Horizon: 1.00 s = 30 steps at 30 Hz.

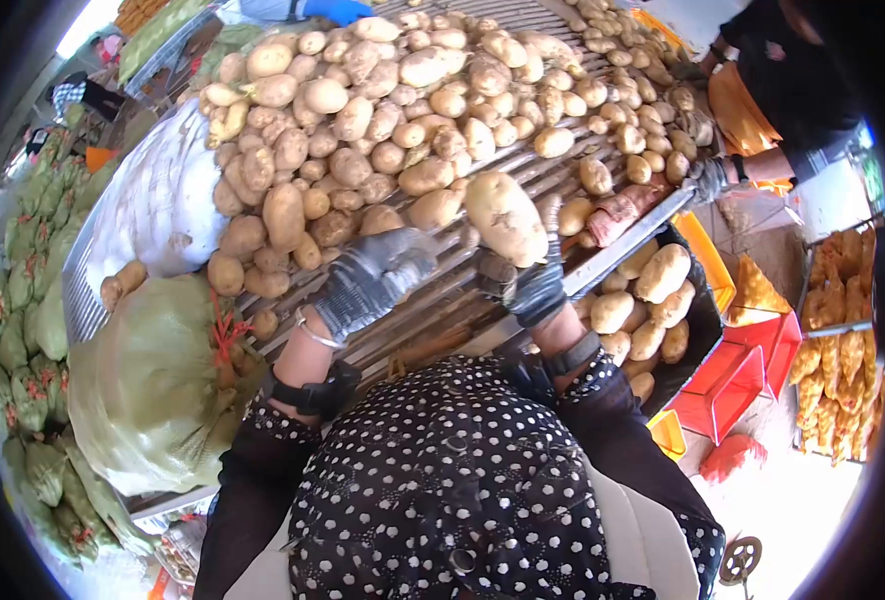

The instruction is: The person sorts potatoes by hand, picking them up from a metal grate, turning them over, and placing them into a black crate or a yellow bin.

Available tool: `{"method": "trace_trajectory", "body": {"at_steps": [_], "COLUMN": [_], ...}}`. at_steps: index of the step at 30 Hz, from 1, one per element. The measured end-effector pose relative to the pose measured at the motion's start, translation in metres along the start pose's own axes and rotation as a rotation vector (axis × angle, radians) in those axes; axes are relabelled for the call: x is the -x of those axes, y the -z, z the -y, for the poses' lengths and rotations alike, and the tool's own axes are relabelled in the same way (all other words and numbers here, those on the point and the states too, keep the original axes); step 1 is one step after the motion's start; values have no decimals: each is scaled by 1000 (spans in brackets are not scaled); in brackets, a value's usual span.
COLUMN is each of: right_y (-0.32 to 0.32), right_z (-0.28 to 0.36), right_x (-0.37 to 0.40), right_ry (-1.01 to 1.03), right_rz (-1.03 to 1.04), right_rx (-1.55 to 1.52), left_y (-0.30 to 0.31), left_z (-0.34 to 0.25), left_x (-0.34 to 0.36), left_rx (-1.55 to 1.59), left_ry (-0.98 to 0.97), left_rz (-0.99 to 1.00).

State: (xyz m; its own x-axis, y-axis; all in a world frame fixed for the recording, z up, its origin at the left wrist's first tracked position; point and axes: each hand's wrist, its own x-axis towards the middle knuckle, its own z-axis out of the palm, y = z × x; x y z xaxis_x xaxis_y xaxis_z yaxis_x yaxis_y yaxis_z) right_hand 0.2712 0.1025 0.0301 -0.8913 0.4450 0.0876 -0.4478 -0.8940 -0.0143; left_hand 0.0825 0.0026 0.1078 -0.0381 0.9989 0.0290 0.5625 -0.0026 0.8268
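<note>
A large, pale potato (506, 218) is gripped in my right hand (541, 285), whose thumb stands along the potato's right side. My left hand (378, 275) is low over the metal slats, palm down, its fingers stretched out and holding nothing that I can see. Both hands wear dark grey gloves. Just beyond the left fingers, a heap of potatoes (353, 165) of mixed sizes covers the slatted table (433, 300). To the right of my right hand, below the table's edge, a black crate (698, 345) holds several large potatoes.
A tied green mesh sack (153, 385) bulges at the left edge, beside a white sack (168, 195). Another person's gloved hand (708, 180) touches the table's right end. A blue-gloved hand (338, 10) shows at the far side. Red crates (728, 380) stand on the right.
</note>
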Motion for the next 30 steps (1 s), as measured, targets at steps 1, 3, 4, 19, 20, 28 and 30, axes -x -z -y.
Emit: {"method": "trace_trajectory", "body": {"at_steps": [1,3,4,19,20,28,30], "right_y": [5,13,12,27,36,11,17], "right_z": [2,6,8,22,24,15,17], "right_x": [1,9,14,25,25,21,16], "right_ry": [20,140,216,316,334,314,302], "right_rz": [-24,-203,-320,-500,-508,-556,-546], "right_rx": [14,120,234,259,288,432,378], "left_y": [3,13,19,-26,-24,52,60], "left_z": [15,42,50,85,82,67,90], "left_x": [-2,1,5,13,9,-8,-9], "left_rx": [-14,-99,-105,-578,-586,-909,-934], "left_ry": [4,86,105,294,296,38,290], "left_rz": [66,49,43,147,122,-754,-727]}}
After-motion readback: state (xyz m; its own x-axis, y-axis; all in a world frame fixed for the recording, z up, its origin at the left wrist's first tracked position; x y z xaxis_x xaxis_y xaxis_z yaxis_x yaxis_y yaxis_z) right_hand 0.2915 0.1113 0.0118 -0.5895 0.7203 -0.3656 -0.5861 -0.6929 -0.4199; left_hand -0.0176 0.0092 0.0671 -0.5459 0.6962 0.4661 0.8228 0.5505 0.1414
